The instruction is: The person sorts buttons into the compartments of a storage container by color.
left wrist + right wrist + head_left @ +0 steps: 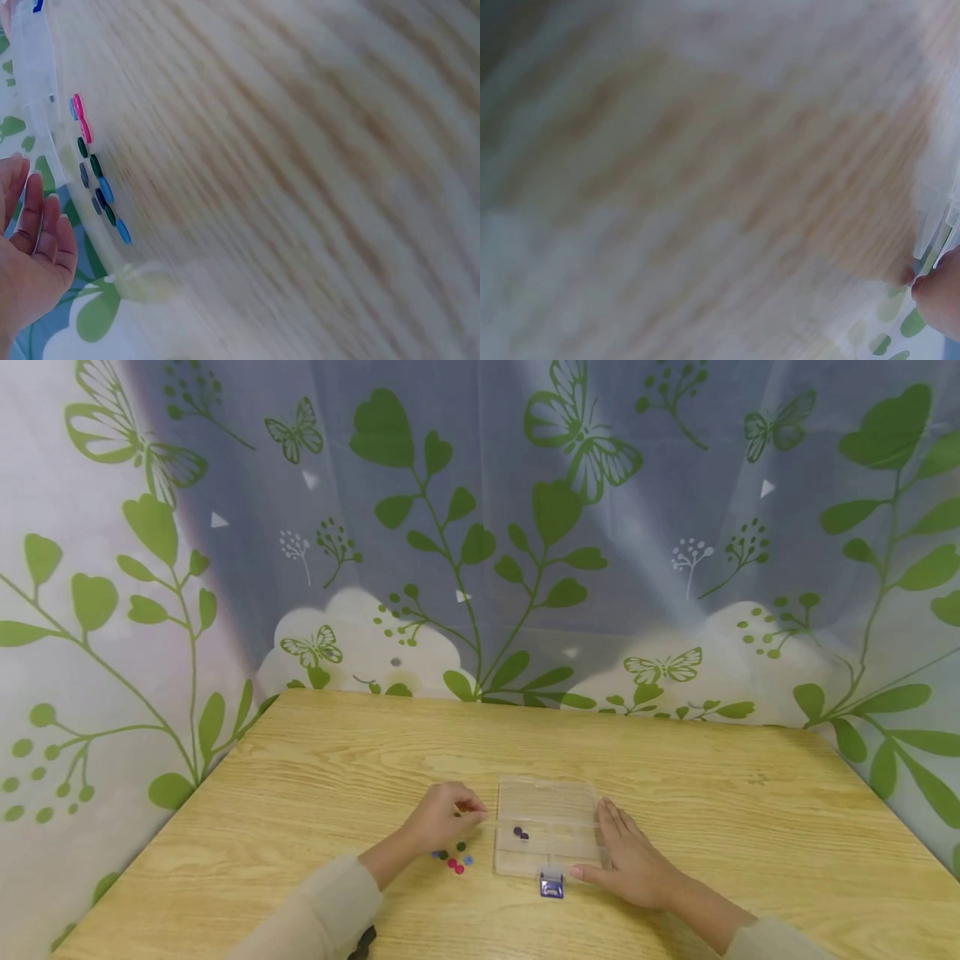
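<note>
A clear plastic divided box lies on the table, with two dark purple buttons in a left compartment and a blue-purple clasp at its front edge. My left hand hovers at the box's left side, thumb and index fingertips close together. Whether something small is between them I cannot tell. In the left wrist view, the left hand's other fingers are loosely bent. My right hand rests along the box's right side, fingers straight, thumb at the front right corner.
Loose pink, green and blue buttons lie left of the box, near the left forearm. A black object shows partly beside the left sleeve. The wooden table ends at a leaf-patterned curtain behind and at the sides.
</note>
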Action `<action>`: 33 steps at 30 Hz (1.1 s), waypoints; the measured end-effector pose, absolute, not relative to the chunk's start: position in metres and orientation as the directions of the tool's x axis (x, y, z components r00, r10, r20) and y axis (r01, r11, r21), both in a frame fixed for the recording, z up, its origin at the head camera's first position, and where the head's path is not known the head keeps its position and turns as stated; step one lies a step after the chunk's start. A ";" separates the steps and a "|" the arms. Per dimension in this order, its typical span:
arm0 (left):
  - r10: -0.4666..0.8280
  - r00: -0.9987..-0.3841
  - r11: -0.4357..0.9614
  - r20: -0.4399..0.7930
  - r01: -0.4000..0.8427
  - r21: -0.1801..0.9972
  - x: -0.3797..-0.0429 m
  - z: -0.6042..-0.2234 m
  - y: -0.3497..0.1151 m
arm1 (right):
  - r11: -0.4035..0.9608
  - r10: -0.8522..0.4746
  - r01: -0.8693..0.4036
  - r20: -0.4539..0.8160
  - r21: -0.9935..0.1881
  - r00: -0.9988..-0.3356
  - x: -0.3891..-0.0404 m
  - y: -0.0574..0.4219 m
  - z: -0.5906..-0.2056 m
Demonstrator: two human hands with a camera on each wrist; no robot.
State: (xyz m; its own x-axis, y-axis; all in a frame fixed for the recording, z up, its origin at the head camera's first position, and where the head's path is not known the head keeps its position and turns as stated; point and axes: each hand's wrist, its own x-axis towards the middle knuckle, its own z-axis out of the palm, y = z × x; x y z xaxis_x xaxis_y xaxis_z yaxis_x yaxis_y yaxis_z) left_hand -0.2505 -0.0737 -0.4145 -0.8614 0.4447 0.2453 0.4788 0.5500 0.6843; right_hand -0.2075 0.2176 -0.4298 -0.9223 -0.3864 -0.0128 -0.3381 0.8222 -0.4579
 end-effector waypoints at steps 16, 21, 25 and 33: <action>0.422 -0.873 0.562 0.246 0.465 0.684 -0.248 -0.420 -0.096 | 0.825 -0.387 -0.345 -0.003 -0.447 -0.922 -0.207 0.217 -0.429; 0.420 -0.877 0.583 0.235 0.459 0.670 -0.248 -0.420 -0.103 | 0.826 -0.384 -0.340 -0.007 -0.449 -0.923 -0.207 0.217 -0.429; 0.427 -0.883 0.590 0.195 0.436 0.680 -0.248 -0.421 -0.108 | 0.825 -0.382 -0.334 -0.015 -0.456 -0.924 -0.207 0.217 -0.429; 0.429 -0.890 0.605 0.157 0.412 0.681 -0.248 -0.425 -0.113 | 0.825 -0.383 -0.332 -0.020 -0.456 -0.923 -0.207 0.217 -0.428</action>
